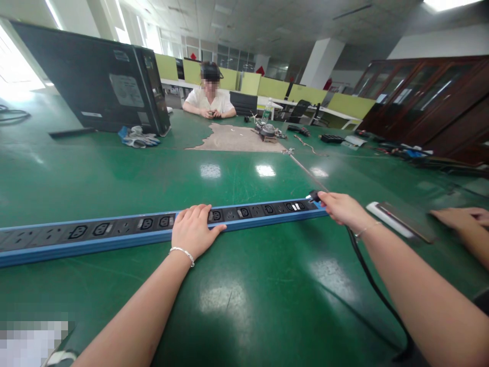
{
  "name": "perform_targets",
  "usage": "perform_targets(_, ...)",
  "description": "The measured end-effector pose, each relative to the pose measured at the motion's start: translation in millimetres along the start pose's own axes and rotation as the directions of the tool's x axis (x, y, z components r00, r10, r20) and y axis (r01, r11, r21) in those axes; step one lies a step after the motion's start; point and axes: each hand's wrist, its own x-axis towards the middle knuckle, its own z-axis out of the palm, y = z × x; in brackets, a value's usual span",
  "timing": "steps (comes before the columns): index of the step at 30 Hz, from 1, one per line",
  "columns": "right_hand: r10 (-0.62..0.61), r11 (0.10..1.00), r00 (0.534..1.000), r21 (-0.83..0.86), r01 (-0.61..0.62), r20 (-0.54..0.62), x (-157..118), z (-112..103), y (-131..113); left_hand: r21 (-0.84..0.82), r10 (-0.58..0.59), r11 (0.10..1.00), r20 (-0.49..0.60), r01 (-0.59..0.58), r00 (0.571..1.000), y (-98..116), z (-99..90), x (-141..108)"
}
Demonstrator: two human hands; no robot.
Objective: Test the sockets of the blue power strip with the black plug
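Note:
A long blue power strip with a black face and several sockets lies across the green table. My left hand is laid over its middle, fingers over the far edge and thumb along the near side, gripping it. In my right hand, pinched between thumb and fingers, is a black plug with metal pins. The plug is at the strip's right end, its pins pointing left and outside the sockets. A black cable hangs from below my right hand toward the lower right.
A black computer case and gloves are at the back left. Across the table a person sits near a bottle. On the right are a white-edged flat object and another person's hand.

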Motion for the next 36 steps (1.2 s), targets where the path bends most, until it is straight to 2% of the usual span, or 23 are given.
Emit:
perform_targets(2,-0.003,0.999,0.996,0.034,0.0,0.09,-11,12,-19,0.001,0.006,1.0,0.003,-0.006,1.0,0,-0.7,0)
perform_targets(5,-0.08,0.992,0.983,-0.085,0.095,0.167,-19,29,-42,-0.003,0.012,1.0,-0.004,-0.012,1.0,0,-0.9,0)
perform_targets(8,-0.127,0.967,0.981,-0.202,0.156,0.146,-18,39,-54,-0.006,0.018,1.0,-0.017,-0.018,1.0,0,0.0,0)
perform_targets(10,-0.123,0.948,0.986,-0.281,0.151,0.114,-16,42,-59,-0.014,0.018,1.0,-0.02,-0.018,1.0,-1,0.6,0)
perform_targets(13,-0.107,0.918,0.99,-0.374,0.132,0.087,-13,45,-64,-0.031,0.012,0.999,-0.015,-0.013,1.0,-1,0.9,0)
perform_targets(21,-0.084,0.939,0.973,-0.31,0.149,0.213,-12,46,-68,-0.055,0.006,0.998,-0.011,-0.007,1.0,-1,0.4,0)
perform_targets(26,-0.073,0.922,0.975,-0.357,0.147,0.212,-10,48,-74,-0.049,0.008,0.999,-0.011,-0.009,1.0,0,0.2,0)
perform_targets(36,-0.011,0.905,0.941,-0.397,0.153,0.337,-1,46,-78,-0.042,-0.001,0.999,0.01,0.002,1.0,0,-1.3,1)
